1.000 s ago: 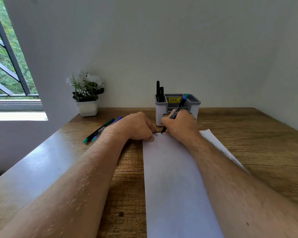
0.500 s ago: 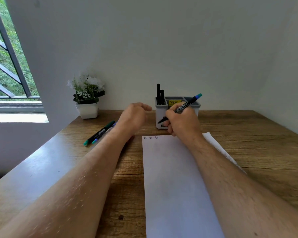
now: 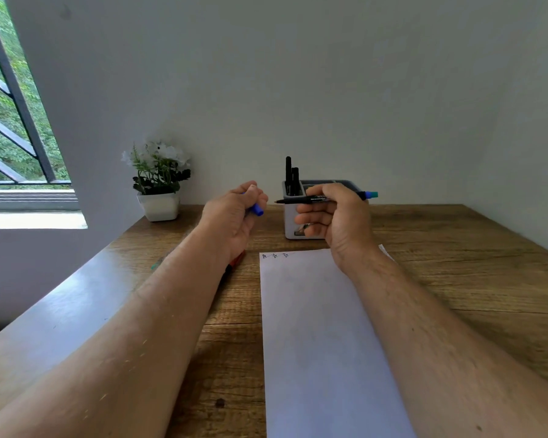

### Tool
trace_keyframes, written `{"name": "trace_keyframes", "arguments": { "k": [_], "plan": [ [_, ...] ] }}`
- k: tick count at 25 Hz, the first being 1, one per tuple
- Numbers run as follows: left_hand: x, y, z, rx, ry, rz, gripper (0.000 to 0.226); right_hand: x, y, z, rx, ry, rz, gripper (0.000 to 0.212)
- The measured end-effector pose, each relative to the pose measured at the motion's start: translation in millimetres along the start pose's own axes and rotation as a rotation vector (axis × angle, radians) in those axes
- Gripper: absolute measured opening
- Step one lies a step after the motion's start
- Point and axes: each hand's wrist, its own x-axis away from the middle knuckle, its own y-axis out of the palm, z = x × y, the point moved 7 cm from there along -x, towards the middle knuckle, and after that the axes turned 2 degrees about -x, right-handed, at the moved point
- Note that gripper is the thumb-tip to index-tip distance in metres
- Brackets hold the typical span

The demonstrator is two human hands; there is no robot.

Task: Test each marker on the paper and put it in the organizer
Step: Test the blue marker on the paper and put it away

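Head view — right hand (image 3: 336, 222) grips marker (image 3: 301, 200), tip toward blue cap (image 3: 257, 210) pinched in left hand (image 3: 234, 213).

The single head-worn view looks forward and down, close over the wooden desk (image 3: 456, 279) toward the wall.

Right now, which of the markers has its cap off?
The marker in the right hand, held level before the organizer: its bare tip points left. The two black markers standing in the organizer are capped.
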Motion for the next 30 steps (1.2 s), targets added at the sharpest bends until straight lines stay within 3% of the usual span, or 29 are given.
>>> {"name": "trace_keyframes", "arguments": {
  "k": [11,22,26,30],
  "plan": [
    [3,0,-5,0.052,-0.067,0.029,0.018,-2,4,4,-0.002,-0.004,-0.032,0.020],
    [3,5,-7,-0.010,-0.008,0.004,0.023,-1,7,6,0.051,0.024,-0.049,0.015],
    [-2,-4,1,0.055,0.060,0.114,0.041,0,3,0,0.086,-0.010,-0.032,0.009],
    [-3,-6,1,0.048,0.084,0.138,0.050,7,17,-3,0.235,-0.069,-0.160,0.018]
  ]
}}
